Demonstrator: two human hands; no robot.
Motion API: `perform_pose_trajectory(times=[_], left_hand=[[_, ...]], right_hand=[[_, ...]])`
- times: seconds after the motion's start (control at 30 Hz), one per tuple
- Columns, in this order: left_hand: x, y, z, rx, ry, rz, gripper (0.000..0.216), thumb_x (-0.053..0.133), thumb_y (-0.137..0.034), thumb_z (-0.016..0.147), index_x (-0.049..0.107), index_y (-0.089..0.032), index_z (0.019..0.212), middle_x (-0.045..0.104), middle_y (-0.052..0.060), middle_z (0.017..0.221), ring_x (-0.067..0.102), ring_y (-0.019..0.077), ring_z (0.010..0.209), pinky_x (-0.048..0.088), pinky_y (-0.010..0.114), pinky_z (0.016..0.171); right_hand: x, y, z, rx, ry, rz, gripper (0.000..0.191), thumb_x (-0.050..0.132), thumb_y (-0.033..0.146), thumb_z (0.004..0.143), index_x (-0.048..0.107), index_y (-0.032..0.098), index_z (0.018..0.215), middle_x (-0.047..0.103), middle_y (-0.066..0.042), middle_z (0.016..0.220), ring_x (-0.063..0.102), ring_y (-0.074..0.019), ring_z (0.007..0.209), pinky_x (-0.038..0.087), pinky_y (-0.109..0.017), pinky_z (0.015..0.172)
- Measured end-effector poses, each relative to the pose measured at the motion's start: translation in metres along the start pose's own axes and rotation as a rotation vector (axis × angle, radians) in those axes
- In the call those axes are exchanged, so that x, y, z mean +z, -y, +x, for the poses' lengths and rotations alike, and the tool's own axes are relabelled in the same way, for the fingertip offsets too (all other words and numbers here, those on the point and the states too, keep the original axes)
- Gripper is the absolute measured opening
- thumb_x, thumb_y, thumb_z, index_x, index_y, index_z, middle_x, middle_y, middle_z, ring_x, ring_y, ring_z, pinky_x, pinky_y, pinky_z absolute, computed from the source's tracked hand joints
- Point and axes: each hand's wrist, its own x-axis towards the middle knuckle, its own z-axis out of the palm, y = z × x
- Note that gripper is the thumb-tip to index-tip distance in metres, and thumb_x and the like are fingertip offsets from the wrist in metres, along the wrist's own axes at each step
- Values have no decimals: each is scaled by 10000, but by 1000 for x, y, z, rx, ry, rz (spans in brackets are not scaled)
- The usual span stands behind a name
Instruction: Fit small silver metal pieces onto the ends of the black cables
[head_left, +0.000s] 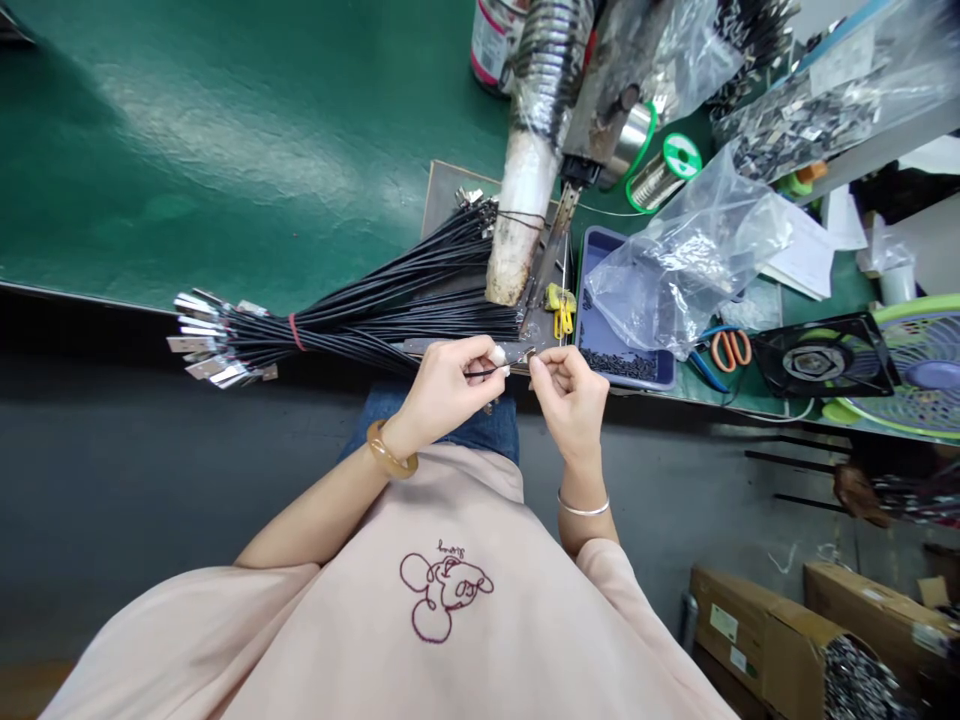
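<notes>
Currently, at the centre of the frame, the left hand [454, 385] has its grip pinched on a thin black cable [481, 373], and the right hand's [573, 395] grip, thumb against forefinger, looks closed on a tiny piece [529, 355] at the cable's end, too small to make out. Such a fine tip could slip or bend, I judge, if either pinch loosens or pulls askew. Left of the hands, a bundle of cables [341, 333] lies tied by a red band [297, 332], its silver ends jutting past the front edge of the tabletop [187, 150]; a snagged strand could drag it off. Right of centre, a purple tray [598, 335] holds small black pieces; a plastic bag [682, 265] sags over it and might scatter them if tugged. Beyond the hands, towards upper centre, a metal rod [553, 245] slants beside a white-wrapped nozzle [519, 210]; should that rod be hot, a stray reach could burn a finger. Farther off, upper right, sits a green-ended spool [664, 172]
</notes>
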Motion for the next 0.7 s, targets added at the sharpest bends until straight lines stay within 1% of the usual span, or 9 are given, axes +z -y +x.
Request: perform_pose_trajectory(times=[0.1,0.17,0.3,0.33,0.4,0.47,0.5,0.6,0.7], left_hand=[[1,0,-1,66,-16,83,80,629,-154,790,593,-143,719,525,-41,611,414,62,542,344,184,513],[-1,-1,0,82,2,86,71,631,-147,783,593,-143,723,538,-37,624,430,63,550,351,179,513],[-9,-2,2,-21,127,-121,46,637,-177,803,626,-139,780,587,-16,660,528,77,582,438,175,555],[-12,-2,3,-54,158,-187,59,643,-194,813,642,-135,806,604,-10,667,550,81,586,462,178,572],[-15,-2,5,-112,209,-290,110,667,-233,825,671,-125,841,623,0,665,570,83,580,486,181,583],[-16,-2,8,-152,236,-340,149,694,-267,826,690,-118,832,618,0,645,556,76,557,475,173,557],[-16,-2,9,-163,245,-350,162,706,-279,826,697,-118,820,614,-1,637,548,73,549,465,168,543],[-14,-2,12,-168,251,-351,180,731,-291,817,704,-119,769,601,-5,615,533,67,541,440,162,526],[-12,-4,14,-180,247,-346,198,744,-298,802,702,-118,733,594,-4,601,523,71,542,426,168,522]], right_hand=[[1,2,0,-51,25,-120,201,644,323,921,597,195,774,586,52,630,427,-58,490,366,-214,532],[4,2,0,-65,47,-135,201,619,299,924,587,193,755,579,51,627,422,-58,496,364,-216,543],[4,1,-1,27,99,73,244,588,351,936,576,197,746,550,56,589,405,-63,460,313,-217,478],[0,0,0,38,73,122,254,588,371,934,577,200,747,556,52,593,429,-71,470,325,-218,481],[-12,-5,4,41,-61,136,253,582,388,936,583,205,761,577,39,624,498,-91,527,373,-225,522],[-30,-14,12,57,-207,16,244,580,392,939,599,206,783,589,31,660,515,-101,568,389,-239,562],[-39,-20,18,77,-224,-86,245,592,398,935,610,204,785,594,29,671,489,-99,559,376,-248,566],[-61,-41,38,97,-116,-377,143,652,325,885,667,202,812,658,17,769,400,-90,538,353,-278,601],[-69,-56,56,105,32,-472,67,663,252,844,707,203,858,700,1,828,418,-103,566,365,-293,641]])
